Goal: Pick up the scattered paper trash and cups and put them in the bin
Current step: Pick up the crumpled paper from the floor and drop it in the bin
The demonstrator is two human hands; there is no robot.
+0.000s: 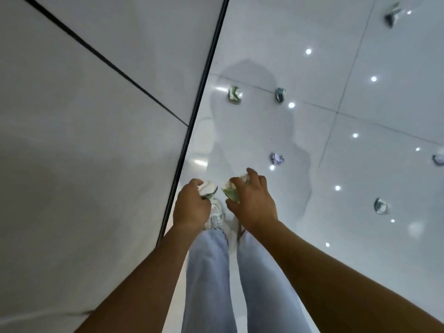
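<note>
My left hand (pixel 192 207) grips a crumpled white and green paper ball (pixel 208 188). Close beside it, my right hand (pixel 254 200) curls round another crumpled green paper ball (pixel 230 192). Both hands hang above my feet. More crumpled paper lies scattered on the glossy white floor: one piece (pixel 235 94) and a second (pixel 280 94) ahead, a small one (pixel 276 158) just beyond my right hand, one (pixel 381 205) to the right, one (pixel 438 159) at the right edge, and one (pixel 392 16) far away. No bin is in view.
A pale wall (pixel 84 140) with a black base strip (pixel 192 121) runs along my left side. My legs in light jeans (pixel 209 272) and white shoes (pixel 216 217) stand on the tiled floor (pixel 336 140), which reflects ceiling lights.
</note>
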